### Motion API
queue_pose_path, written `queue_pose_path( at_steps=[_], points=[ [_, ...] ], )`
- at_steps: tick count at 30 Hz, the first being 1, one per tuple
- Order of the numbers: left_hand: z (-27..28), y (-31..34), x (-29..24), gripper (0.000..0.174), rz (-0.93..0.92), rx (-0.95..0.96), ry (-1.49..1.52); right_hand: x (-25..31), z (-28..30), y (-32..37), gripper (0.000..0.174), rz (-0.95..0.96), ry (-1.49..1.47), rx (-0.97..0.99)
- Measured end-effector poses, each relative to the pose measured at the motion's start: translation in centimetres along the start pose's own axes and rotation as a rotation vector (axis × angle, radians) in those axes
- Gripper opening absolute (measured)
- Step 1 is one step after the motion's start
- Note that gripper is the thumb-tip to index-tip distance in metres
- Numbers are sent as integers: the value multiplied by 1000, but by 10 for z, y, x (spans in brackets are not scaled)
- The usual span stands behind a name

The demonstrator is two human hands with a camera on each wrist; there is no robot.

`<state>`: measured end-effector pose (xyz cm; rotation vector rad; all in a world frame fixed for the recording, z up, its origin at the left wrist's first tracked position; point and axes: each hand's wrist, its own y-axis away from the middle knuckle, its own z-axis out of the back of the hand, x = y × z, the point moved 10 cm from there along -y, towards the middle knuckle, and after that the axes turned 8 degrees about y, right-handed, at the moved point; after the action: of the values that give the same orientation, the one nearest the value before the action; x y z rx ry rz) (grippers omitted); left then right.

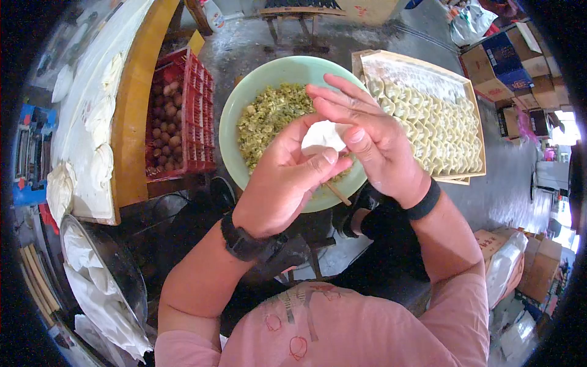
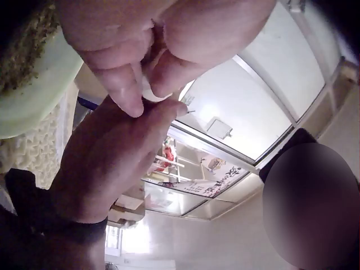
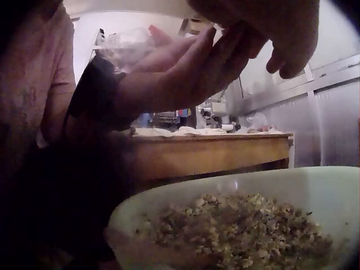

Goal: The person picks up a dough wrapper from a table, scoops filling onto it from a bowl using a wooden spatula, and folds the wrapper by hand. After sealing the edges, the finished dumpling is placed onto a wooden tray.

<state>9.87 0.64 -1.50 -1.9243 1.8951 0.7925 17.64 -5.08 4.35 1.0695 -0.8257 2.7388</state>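
With twelve pointing straight ahead in the head view, a red crate [image 1: 199, 116] sits at ten o'clock from the left hand [image 1: 275, 177]. That hand grips a white dough piece [image 1: 321, 136], thumb across its lower edge and fingers beneath. The dough lies toward one or two from the left palm, its long axis running roughly eight to two, above the green bowl [image 1: 231, 122], with chopped filling [image 1: 266, 113] toward ten. The right hand [image 1: 382, 144] is on the dough's three o'clock side, thumb tip touching its edge, the other fingers extended toward ten; I cannot tell whether they pinch from behind. Both hands meet the dough, the left more fully. Farther toward two, a tray [image 1: 482, 165] bears rows of folded dough pieces [image 1: 440, 128].
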Motion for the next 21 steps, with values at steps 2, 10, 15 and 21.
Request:
queue_pose_path(
  at_steps=[2, 10, 15, 21],
  points=[
    [0, -2, -1, 53, -12, 21, -45, 3, 11, -2, 63, -19, 73, -64],
    [9, -6, -5, 59, -115, -97, -262, 33, 11, 3, 36, 217, 297, -56],
    [0, -10, -3, 80, -117, -125, -231, 16, 5, 14, 36, 92, 247, 30],
    [7, -19, 8, 74, -30, -123, -80, -112, 43, 55, 30, -714, -341, -186]
  ],
)
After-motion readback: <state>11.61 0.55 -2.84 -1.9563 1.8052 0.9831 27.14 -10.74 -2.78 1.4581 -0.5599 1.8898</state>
